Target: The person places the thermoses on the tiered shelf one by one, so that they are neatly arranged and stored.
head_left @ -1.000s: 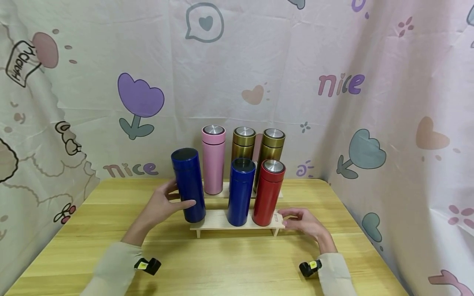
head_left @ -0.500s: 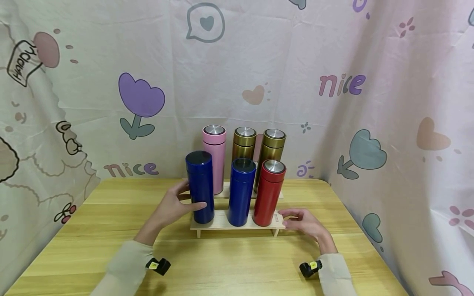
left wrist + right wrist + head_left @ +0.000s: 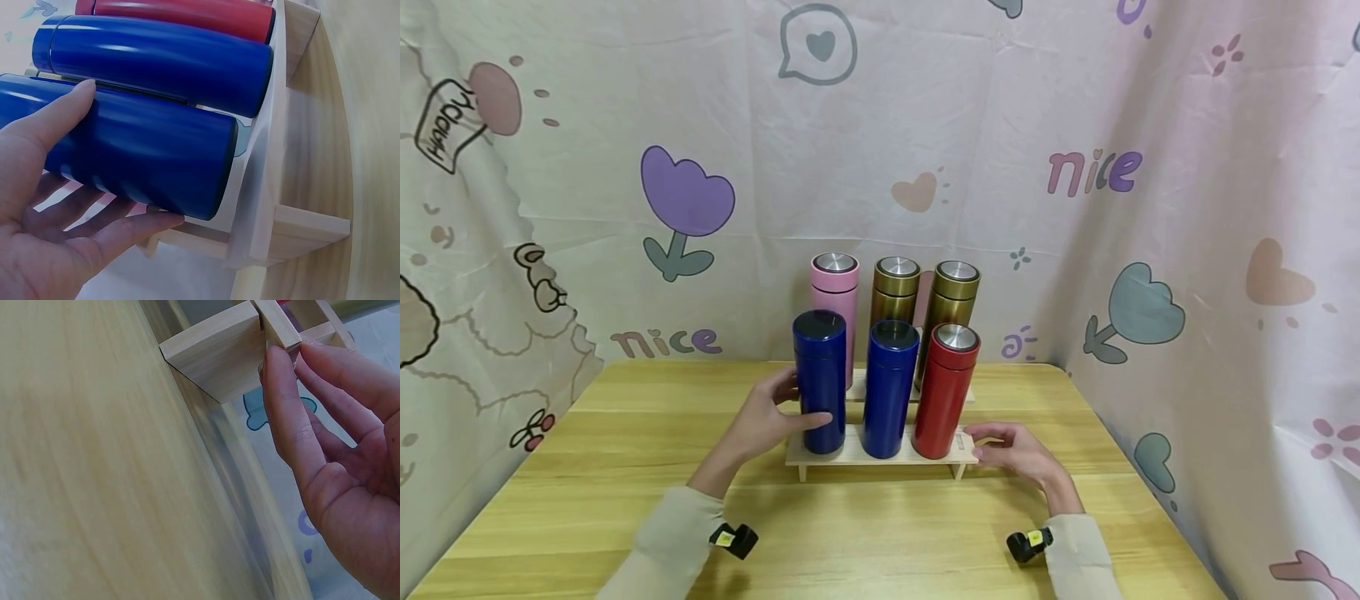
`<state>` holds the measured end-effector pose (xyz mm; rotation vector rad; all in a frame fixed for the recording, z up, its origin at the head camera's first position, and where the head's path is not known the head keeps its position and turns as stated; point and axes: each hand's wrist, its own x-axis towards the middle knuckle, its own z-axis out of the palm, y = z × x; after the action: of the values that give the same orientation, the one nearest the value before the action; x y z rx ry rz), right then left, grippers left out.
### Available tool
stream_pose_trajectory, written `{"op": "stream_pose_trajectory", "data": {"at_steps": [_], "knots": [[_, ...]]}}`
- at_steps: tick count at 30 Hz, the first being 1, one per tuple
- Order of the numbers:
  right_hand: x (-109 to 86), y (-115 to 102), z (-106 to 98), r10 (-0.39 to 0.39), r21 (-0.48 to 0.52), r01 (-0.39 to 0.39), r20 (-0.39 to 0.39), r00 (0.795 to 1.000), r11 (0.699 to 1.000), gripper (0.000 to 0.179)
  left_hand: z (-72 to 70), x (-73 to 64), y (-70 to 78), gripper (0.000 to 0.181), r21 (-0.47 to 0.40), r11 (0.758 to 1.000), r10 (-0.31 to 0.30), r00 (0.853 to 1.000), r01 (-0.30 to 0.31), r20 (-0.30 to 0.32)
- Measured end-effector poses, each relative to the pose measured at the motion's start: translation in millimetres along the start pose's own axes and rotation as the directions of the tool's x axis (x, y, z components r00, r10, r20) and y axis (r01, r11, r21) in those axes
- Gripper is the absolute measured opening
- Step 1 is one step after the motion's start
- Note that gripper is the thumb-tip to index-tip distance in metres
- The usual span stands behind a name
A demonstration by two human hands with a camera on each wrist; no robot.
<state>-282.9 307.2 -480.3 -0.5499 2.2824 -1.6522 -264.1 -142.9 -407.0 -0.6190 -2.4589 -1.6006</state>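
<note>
A yellow wooden counter point(image 3: 880, 533) stands against pink cartoon-print curtains point(image 3: 587, 167). On it, a wooden rack point(image 3: 850, 454) carries a second blue flask point(image 3: 889, 390) and a red flask point(image 3: 944, 392). The left hand point(image 3: 760, 421) has its fingers wrapped around a blue flask point(image 3: 820, 383), now upright on the rack's left end; a second ago it was tilted further left. The right hand point(image 3: 1018, 454), fingers straight, touches the rack's right end as before.

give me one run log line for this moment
left hand: grips blue bottle on front rack | right hand: fingertips on rack's right end | rack bottles: upright
</note>
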Motion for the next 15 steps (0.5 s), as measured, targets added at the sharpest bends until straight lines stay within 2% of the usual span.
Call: {"op": "stream_pose_trajectory", "data": {"at_steps": [15], "knots": [[-0.3, 0.1, -1.8, -0.022, 0.003, 0.022, 0.007, 1.000, 1.000, 0.049, 8.4, 0.2, -1.9, 0.075, -0.016, 1.000, -0.008, 1.000, 0.008, 0.019]]}}
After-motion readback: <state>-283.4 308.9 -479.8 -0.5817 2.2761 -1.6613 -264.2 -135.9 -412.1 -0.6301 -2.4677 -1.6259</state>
